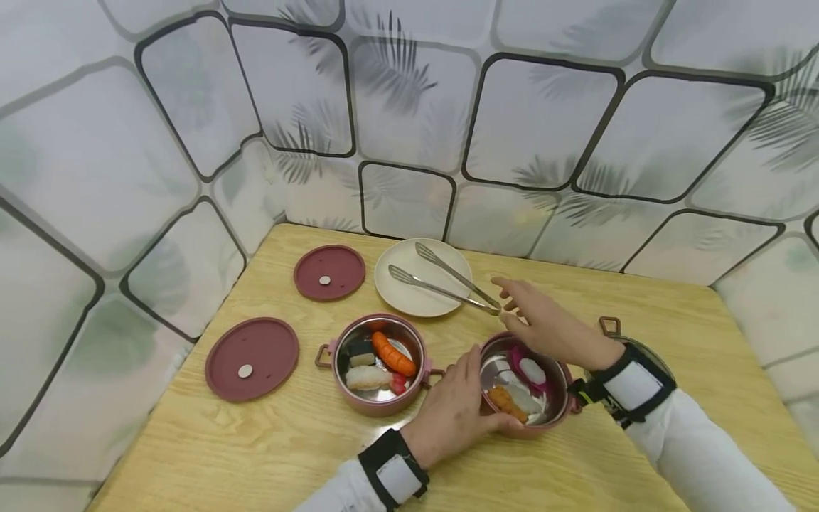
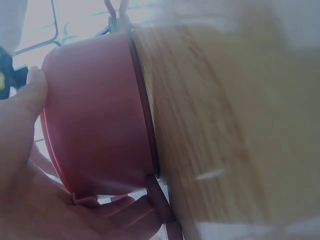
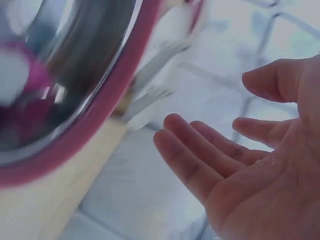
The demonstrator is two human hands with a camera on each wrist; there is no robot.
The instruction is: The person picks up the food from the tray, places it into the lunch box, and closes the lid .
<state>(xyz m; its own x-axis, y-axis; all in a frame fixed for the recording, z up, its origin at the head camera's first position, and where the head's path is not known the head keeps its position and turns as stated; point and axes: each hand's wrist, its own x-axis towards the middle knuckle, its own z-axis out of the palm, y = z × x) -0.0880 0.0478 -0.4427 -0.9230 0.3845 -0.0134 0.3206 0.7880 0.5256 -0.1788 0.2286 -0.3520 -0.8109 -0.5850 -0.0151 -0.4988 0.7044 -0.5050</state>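
My left hand (image 1: 451, 412) grips the near left side of a dark-pink pot (image 1: 544, 425), its thumb at the rim and fingers around the handle side, as the left wrist view shows. Inside lie a magenta-and-white fruit piece (image 1: 532, 371), an orange-brown fried piece (image 1: 507, 404) and a pale piece (image 1: 526, 398). My right hand (image 1: 550, 327) hovers over the pot's far rim with fingers spread and nothing held; the right wrist view shows its bare palm. Close to its fingertips is the joined end of metal tongs (image 1: 448, 288), whose slotted tips lie on a cream plate (image 1: 416, 304).
Left of the gripped pot stands a second pink pot (image 1: 377, 407) holding an orange sausage (image 1: 393, 354) and other food pieces. Two maroon lids (image 1: 329, 263) lie at the table's left. Partly hidden behind my right wrist is a round vessel with a brown handle (image 1: 610, 326).
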